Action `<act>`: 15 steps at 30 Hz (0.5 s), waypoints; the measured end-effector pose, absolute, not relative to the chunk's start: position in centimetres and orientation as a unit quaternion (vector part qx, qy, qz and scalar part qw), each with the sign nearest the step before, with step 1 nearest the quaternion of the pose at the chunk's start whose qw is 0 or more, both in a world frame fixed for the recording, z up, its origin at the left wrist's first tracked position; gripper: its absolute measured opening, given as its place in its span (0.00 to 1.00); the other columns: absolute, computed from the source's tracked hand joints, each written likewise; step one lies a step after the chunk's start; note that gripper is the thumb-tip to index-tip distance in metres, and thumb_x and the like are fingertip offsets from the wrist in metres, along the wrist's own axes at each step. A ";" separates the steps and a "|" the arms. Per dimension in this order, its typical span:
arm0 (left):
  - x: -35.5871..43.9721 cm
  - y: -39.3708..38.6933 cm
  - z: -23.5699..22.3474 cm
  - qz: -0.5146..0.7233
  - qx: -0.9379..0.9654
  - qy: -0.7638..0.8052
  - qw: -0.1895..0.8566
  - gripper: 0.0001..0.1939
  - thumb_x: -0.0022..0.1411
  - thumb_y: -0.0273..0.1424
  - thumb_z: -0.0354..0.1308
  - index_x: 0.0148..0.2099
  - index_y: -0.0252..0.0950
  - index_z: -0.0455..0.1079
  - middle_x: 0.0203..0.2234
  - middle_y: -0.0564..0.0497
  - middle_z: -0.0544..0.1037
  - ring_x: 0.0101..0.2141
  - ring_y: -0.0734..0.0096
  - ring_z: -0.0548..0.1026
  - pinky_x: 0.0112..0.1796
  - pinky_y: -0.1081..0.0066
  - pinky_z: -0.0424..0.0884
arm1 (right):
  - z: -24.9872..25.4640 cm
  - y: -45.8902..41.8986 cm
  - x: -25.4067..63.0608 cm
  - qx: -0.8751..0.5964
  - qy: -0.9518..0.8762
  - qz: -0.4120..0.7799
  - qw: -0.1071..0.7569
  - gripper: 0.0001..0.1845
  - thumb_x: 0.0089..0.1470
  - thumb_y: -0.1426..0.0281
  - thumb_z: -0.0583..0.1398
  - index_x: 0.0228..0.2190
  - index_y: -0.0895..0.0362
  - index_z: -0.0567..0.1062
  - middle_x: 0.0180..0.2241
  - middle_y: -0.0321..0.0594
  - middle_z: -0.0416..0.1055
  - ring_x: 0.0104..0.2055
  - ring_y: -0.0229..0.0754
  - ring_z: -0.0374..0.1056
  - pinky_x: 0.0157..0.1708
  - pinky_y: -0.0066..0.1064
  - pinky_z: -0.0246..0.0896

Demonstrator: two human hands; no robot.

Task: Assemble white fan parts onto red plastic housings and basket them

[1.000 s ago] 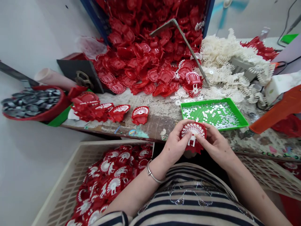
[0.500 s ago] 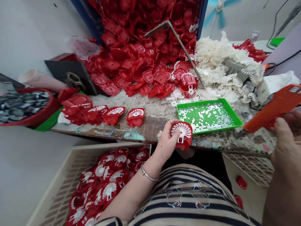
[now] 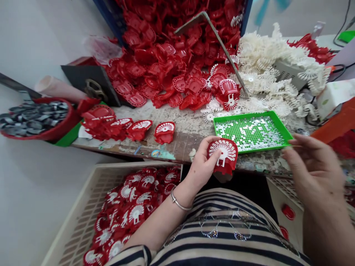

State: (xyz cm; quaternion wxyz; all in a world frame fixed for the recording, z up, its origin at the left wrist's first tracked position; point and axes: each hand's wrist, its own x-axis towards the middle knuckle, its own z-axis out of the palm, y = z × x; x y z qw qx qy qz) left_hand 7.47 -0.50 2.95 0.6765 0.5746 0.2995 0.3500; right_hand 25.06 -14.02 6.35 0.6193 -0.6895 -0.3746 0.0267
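My left hand [image 3: 203, 160] is closed on a red plastic part [image 3: 230, 162], its thumb pressed on the white fan-shaped insert [image 3: 226, 150] that lies in the part's face. Just behind this part stands a shallow green tray [image 3: 285, 138] with many small silvery pieces [image 3: 256, 127] scattered in it. My right hand [image 3: 318, 173] hovers by the tray's right front corner, slightly blurred, thumb and fingers apart and nothing visible between them. Beyond it, at the right edge, is an orange power tool [image 3: 340, 123], partly cut off.
Red parts [image 3: 191, 85] heap at the back beside a pile of white inserts [image 3: 256, 79]. A bent metal bar [image 3: 222, 46] rises between them. Assembled parts [image 3: 165, 132] line the bench's left. Below is a cream crate [image 3: 83, 195] of similar parts; a red bowl [image 3: 36, 136] stands far left.
My right hand has moved left, away from the orange tool, to the tray's corner. The left hand still holds the red part. The view has shifted slightly.
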 end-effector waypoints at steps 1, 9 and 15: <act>7.4 -0.6 2.9 0.352 0.580 0.295 0.673 0.15 0.61 0.29 0.57 0.51 0.40 0.65 0.43 0.51 0.74 0.42 0.70 0.74 0.45 0.68 0.72 | 6.0 -13.7 24.5 -0.684 -0.386 0.078 0.614 0.21 0.49 0.64 0.67 0.46 0.50 0.73 0.39 0.41 0.71 0.36 0.40 0.69 0.38 0.37 0.68; 7.2 -1.3 3.1 0.347 0.616 0.265 0.656 0.15 0.63 0.29 0.55 0.52 0.41 0.65 0.46 0.50 0.73 0.44 0.69 0.73 0.48 0.66 0.71 | 3.8 -11.7 21.3 -0.668 -0.445 0.250 0.541 0.25 0.53 0.60 0.64 0.50 0.52 0.66 0.44 0.43 0.68 0.34 0.38 0.71 0.36 0.36 0.72; 7.1 -0.6 2.6 0.346 0.607 0.309 0.645 0.15 0.62 0.30 0.55 0.52 0.40 0.65 0.44 0.49 0.74 0.43 0.68 0.74 0.47 0.66 0.70 | 6.0 -13.3 24.3 -0.698 -0.381 0.125 0.594 0.21 0.51 0.63 0.65 0.47 0.51 0.72 0.43 0.42 0.72 0.34 0.38 0.70 0.35 0.35 0.70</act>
